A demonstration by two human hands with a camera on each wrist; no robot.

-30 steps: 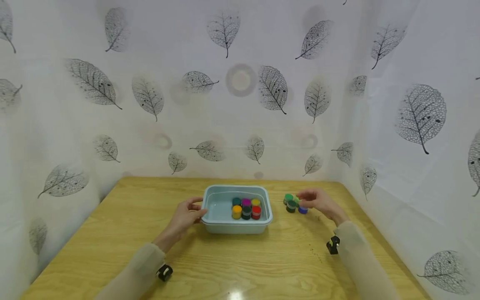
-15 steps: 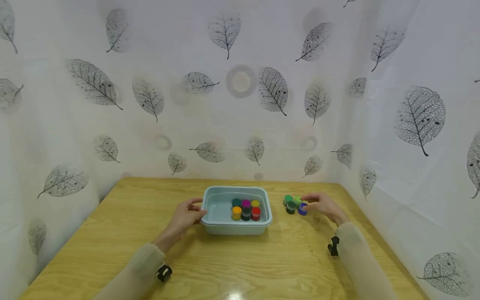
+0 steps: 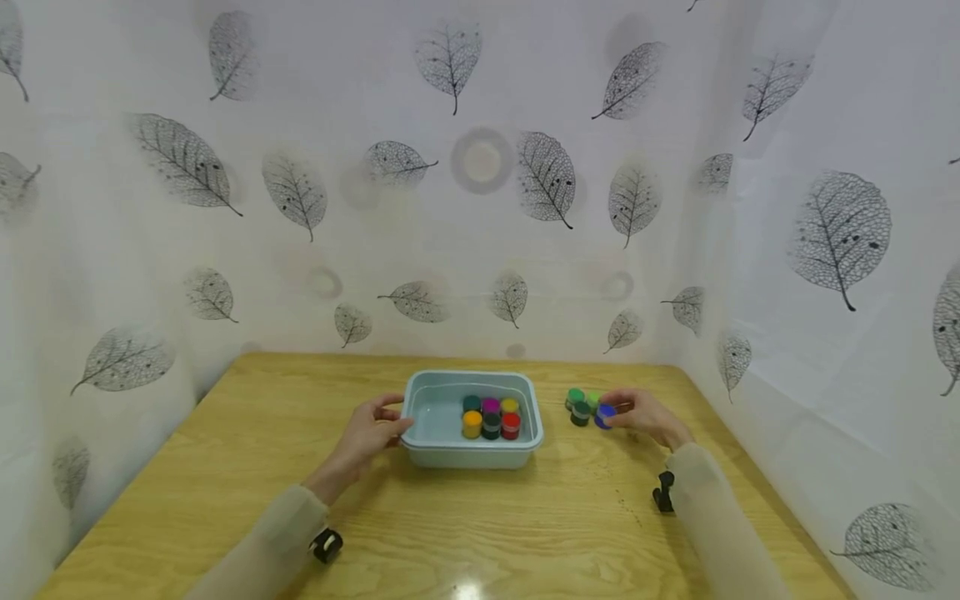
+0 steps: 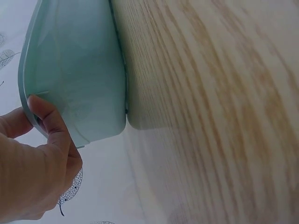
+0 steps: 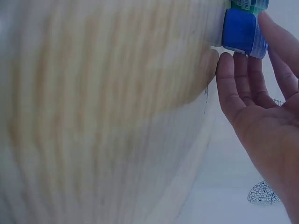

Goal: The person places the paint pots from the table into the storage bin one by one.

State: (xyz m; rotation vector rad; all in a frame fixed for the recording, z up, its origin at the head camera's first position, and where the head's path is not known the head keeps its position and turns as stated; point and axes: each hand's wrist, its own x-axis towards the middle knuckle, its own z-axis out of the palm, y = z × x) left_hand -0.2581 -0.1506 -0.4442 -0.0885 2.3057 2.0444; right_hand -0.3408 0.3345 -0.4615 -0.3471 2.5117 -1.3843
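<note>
Seemingly for steadiness, the left hand (image 3: pixel 369 432) pinches the tub (image 3: pixel 471 459); toward the bench's (image 3: pixel 450 525) right edge, the right hand (image 3: pixel 647 415) touches a blue pot (image 5: pixel 239 29), grip unclear.

curtained booth — leaf-print drapes (image 3: pixel 442 233), wooden table (image 3: pixel 420 517)

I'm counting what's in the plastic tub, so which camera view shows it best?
The head view: it shows nearly the whole tub, with six jars inside. The left wrist view shows only part of its outside, close up, with the left hand gripping the rim. The right wrist view doesn't show it.
</note>
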